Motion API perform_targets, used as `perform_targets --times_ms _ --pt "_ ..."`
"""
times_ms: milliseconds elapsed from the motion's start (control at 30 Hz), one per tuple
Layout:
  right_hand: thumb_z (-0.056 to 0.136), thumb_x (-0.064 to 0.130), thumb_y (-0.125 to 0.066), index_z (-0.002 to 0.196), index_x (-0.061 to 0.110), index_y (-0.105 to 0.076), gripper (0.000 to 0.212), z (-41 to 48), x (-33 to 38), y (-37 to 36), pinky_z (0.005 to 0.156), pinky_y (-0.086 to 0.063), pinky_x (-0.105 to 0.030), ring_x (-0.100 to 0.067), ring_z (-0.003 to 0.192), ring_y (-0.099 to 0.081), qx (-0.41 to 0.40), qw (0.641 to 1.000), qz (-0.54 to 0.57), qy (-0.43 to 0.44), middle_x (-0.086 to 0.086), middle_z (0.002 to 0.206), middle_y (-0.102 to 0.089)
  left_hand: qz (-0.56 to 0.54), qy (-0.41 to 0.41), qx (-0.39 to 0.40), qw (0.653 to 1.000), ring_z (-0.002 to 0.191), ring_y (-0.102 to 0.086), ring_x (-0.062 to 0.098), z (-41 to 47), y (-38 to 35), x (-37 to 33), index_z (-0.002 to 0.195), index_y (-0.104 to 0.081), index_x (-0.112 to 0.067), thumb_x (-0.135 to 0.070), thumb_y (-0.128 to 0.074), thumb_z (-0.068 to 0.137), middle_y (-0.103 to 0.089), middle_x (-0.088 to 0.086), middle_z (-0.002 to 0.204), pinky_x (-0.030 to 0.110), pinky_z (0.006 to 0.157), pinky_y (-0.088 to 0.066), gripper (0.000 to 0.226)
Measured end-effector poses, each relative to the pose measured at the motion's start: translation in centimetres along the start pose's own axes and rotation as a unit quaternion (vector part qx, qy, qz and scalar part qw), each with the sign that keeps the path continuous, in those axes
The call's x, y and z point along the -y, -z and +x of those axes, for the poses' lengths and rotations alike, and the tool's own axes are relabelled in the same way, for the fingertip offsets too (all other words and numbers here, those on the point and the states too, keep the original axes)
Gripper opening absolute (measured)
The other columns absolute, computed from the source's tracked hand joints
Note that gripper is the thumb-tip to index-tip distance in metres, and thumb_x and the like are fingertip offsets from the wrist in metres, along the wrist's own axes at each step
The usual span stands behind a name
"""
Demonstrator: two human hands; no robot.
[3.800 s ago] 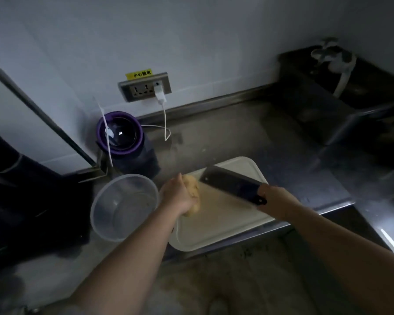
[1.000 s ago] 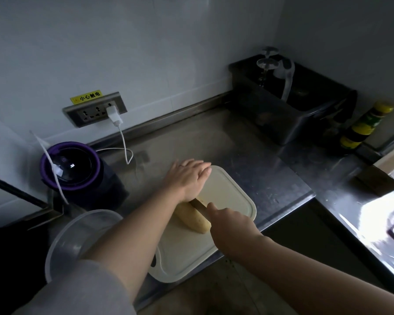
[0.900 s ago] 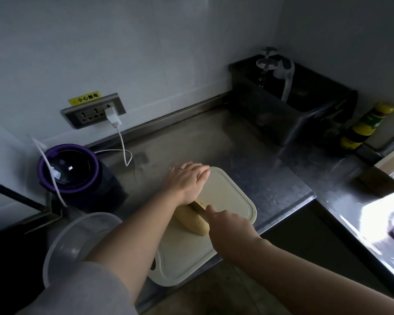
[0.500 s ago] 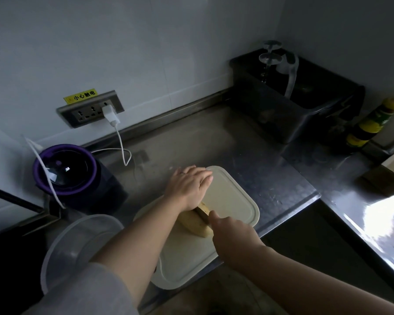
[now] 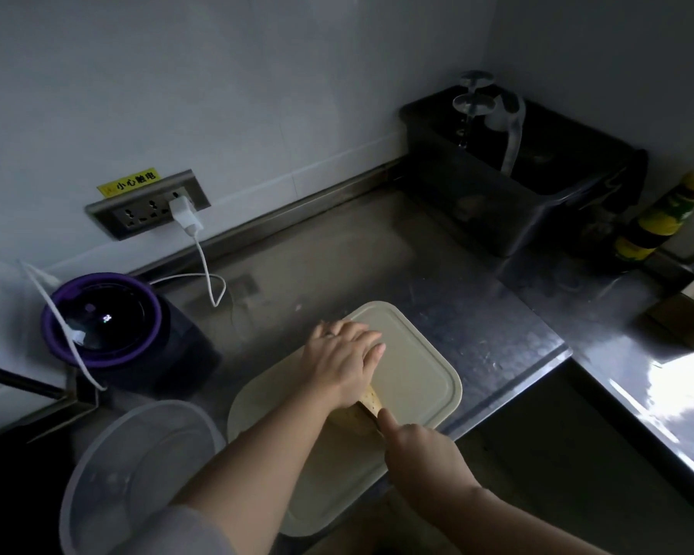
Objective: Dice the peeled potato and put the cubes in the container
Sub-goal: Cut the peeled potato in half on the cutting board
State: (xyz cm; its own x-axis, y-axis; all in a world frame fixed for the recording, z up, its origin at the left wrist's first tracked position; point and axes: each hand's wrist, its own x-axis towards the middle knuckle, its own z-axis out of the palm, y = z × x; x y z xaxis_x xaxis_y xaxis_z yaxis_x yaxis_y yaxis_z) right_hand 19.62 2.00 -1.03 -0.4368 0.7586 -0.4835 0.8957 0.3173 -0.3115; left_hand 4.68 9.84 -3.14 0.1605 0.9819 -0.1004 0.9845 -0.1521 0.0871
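Head view: left hand [image 5: 343, 364] flat, fingers straight, pressing down over potato [image 5: 349, 417] mid cutting board [image 5: 421, 378]. Right hand [image 5: 427, 460] at potato's 5 o'clock, curled round knife [image 5: 368, 410], which is mostly hidden, index finger extended. Container [image 5: 137, 466] at board's 8 o'clock.

I see a dim, bluish feed; glare burns on the table [image 5: 477, 314] at far right, the lower left corner sinks into black, and wide-lens edges bend.

Dim white-walled corner [image 5: 257, 74], steel counter [image 5: 337, 250], sink [image 5: 497, 186].
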Motion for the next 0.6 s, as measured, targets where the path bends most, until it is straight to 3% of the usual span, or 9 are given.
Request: perform_targets --times_ms 67,133,167,233,300,367,467,600 --pt "0.101 0.012 -0.044 0.146 0.021 -0.023 0.051 -0.2 0.0 -0.1 0.071 -0.056 -0.034 -0.021 0.078 -0.065 -0.013 1.000 -0.002 -0.001 -0.002 0.085 -0.054 -0.016 -0.020 -0.026 0.999 0.129 -0.040 0.012 0.0 0.1 0.0 0.137 -0.047 -0.035 -0.051 -0.011 0.094 -0.046 -0.015 0.141 0.034 0.108 -0.023 0.058" --pt "0.100 0.012 -0.046 0.148 0.022 -0.020 0.055 -0.5 0.1 -0.2 0.069 -0.056 -0.031 -0.019 0.077 -0.066 -0.021 1.000 0.000 -0.002 -0.002 0.086 -0.055 -0.130 -0.027 -0.073 0.988 0.125 -0.046 0.015 -0.4 0.5 0.0 0.133 -0.054 -0.026 -0.043 -0.024 0.098 -0.053 -0.007 0.135 0.033 0.105 -0.029 0.049" --pt "0.100 0.012 -0.047 0.149 0.023 -0.019 0.057 -0.6 0.2 -0.2 0.069 -0.057 -0.030 -0.018 0.076 -0.066 -0.024 1.000 0.002 -0.001 -0.002 0.087 -0.056 -0.221 0.002 -0.124 0.967 0.120 -0.051 0.017 -0.8 0.8 0.1 0.129 -0.057 -0.019 -0.037 -0.032 0.098 -0.057 -0.002 0.129 0.031 0.102 -0.034 0.044" --pt "0.100 0.013 -0.047 0.148 0.024 -0.019 0.057 -0.8 0.2 -0.2 0.068 -0.057 -0.029 -0.016 0.076 -0.065 -0.028 1.000 0.006 0.001 -0.003 0.089 -0.057 -0.364 0.127 -0.259 0.886 0.111 -0.054 0.014 -2.8 1.5 0.6 0.127 -0.057 -0.010 -0.022 -0.041 0.098 -0.059 0.005 0.122 0.024 0.092 -0.039 0.035" --pt "0.100 0.013 -0.048 0.147 0.024 -0.021 0.055 -0.8 0.3 0.0 0.066 -0.057 -0.029 -0.015 0.075 -0.065 -0.027 1.000 0.004 0.002 -0.003 0.089 -0.057 -0.420 0.262 -0.297 0.817 0.115 -0.053 0.017 -5.6 2.0 1.0 0.132 -0.050 -0.009 -0.005 -0.045 0.096 -0.054 0.007 0.127 0.023 0.091 -0.040 0.036" --pt "0.100 0.015 -0.049 0.144 0.023 -0.024 0.051 -0.8 0.4 0.0 0.058 -0.053 -0.024 -0.014 0.073 -0.064 -0.029 1.000 0.000 0.005 -0.001 0.086 -0.056 -0.433 0.327 -0.180 0.821 0.130 -0.044 0.022 -8.1 1.7 0.8 0.144 -0.035 -0.011 -0.001 -0.048 0.094 -0.042 0.007 0.143 0.028 0.099 -0.038 0.052" --pt "0.101 0.018 -0.049 0.143 0.023 -0.027 0.048 -0.9 0.6 0.0 0.049 -0.040 -0.017 -0.010 0.068 -0.060 -0.033 0.999 0.000 0.007 0.002 0.079 -0.050 -0.422 0.306 0.042 0.853 0.142 -0.028 0.024 -9.8 0.4 -0.6 0.154 -0.003 -0.019 -0.015 -0.061 0.090 -0.019 0.006 0.158 0.036 0.109 -0.032 0.085" --pt "0.102 0.021 -0.046 0.143 0.023 -0.027 0.045 -0.3 1.5 -0.6 0.051 -0.042 -0.017 -0.009 0.068 -0.060 -0.041 0.999 0.011 0.001 0.004 0.078 -0.050 -0.280 0.261 0.091 0.919 0.133 -0.036 0.033 -9.6 -0.8 -1.6 0.152 0.007 -0.013 -0.037 -0.070 0.082 -0.018 0.011 0.155 0.042 0.106 -0.036 0.107"
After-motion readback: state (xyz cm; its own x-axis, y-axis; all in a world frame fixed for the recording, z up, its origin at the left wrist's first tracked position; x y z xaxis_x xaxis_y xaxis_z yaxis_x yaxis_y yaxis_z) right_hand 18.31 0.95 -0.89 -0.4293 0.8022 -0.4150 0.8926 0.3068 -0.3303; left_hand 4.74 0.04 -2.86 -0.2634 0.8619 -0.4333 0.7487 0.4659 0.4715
